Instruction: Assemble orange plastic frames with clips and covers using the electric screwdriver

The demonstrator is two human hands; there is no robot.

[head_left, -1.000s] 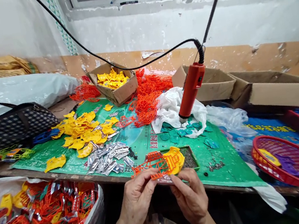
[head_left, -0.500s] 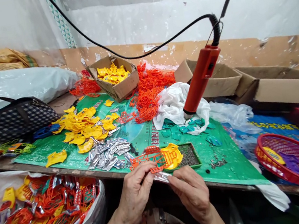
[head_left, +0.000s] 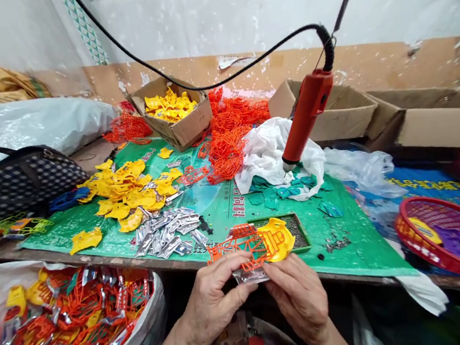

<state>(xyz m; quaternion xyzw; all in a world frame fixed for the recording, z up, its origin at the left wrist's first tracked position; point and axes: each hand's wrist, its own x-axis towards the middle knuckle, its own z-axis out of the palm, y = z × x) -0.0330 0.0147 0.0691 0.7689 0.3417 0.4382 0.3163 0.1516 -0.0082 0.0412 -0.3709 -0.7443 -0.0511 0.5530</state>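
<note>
My left hand [head_left: 214,296] is closed, its fingers on the near edge of an orange plastic lattice frame [head_left: 244,238] and its thumb beneath a shiny silver plastic piece [head_left: 249,275]. At the frame's right end sits a yellow moulded plastic part [head_left: 281,238], overlapping it. My right hand [head_left: 300,292] pinches the right end of the silver piece, just below the yellow part; its fingertips are partly hidden. Behind the yellow part lies a green tray of small dark screws [head_left: 304,239]. An orange-red electric screwdriver [head_left: 307,117] hangs tip down above the table.
Silver pieces [head_left: 169,230] and yellow parts [head_left: 128,187] lie heaped on the green sheet [head_left: 212,198]. Orange frames [head_left: 229,138] pile up behind, beside a cardboard box [head_left: 189,129]. A white sack [head_left: 156,299] of assembled pieces stands left, a red basket [head_left: 408,241] right.
The orange frame and yellow part have shifted slightly right over the tray. The silver piece now sits closer under the frame, and my left thumb has moved beneath it.
</note>
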